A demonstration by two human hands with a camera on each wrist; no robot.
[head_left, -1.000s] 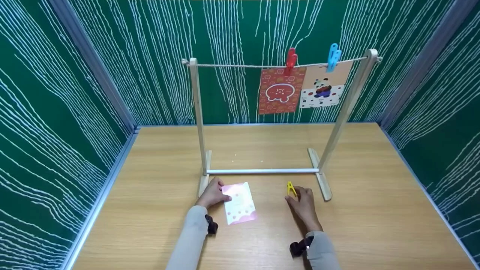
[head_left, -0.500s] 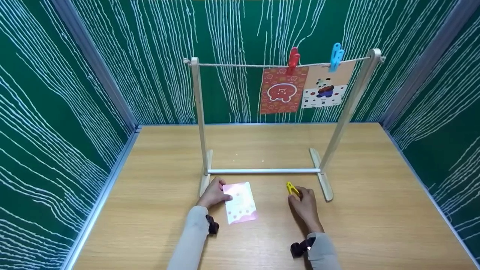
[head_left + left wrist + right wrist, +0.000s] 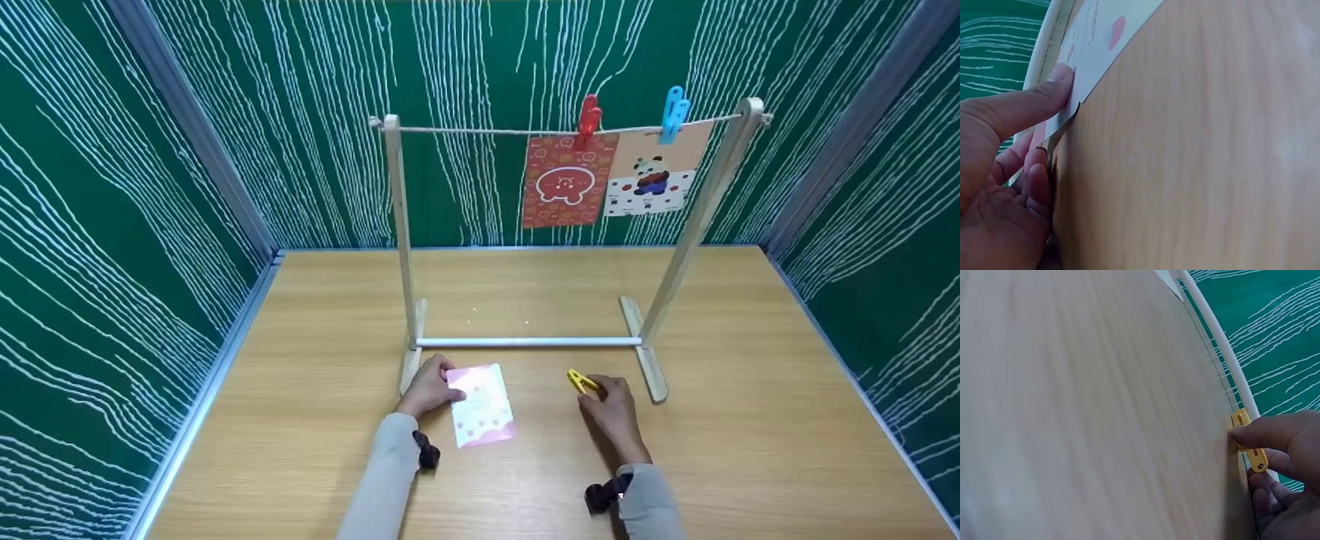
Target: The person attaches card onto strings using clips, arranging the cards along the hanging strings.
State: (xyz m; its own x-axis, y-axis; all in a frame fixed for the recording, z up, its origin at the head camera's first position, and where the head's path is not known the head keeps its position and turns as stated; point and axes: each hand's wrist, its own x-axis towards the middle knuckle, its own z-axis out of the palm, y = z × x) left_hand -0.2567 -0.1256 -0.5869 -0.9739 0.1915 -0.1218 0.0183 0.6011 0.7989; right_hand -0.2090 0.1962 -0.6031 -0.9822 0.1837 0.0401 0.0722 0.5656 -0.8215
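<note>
My left hand (image 3: 429, 388) pinches the left edge of a pink and white card (image 3: 481, 409), thumb on top and fingers beneath. In the left wrist view the card (image 3: 1092, 48) shows small strawberry prints and slants up from the thumb. Over the table's right half, my right hand (image 3: 611, 405) holds a yellow clothespin (image 3: 581, 381) between thumb and fingers, its free end pointing up and left. The right wrist view shows the thumb pressed on the clothespin (image 3: 1249, 441), with the other fingers behind it.
A wooden stand (image 3: 401, 225) with a cord (image 3: 465, 132) across its top is behind my hands. A red clothespin (image 3: 588, 120) holds a red card (image 3: 566, 187); a blue one (image 3: 673, 114) holds a panda card (image 3: 651, 176). A white bar (image 3: 525, 342) joins the feet. Green walls surround the table.
The yellow clothespin has turned in my right hand, from pointing upward to leaning left. My left hand and the card have stayed nearly in place; the view has shifted slightly.
</note>
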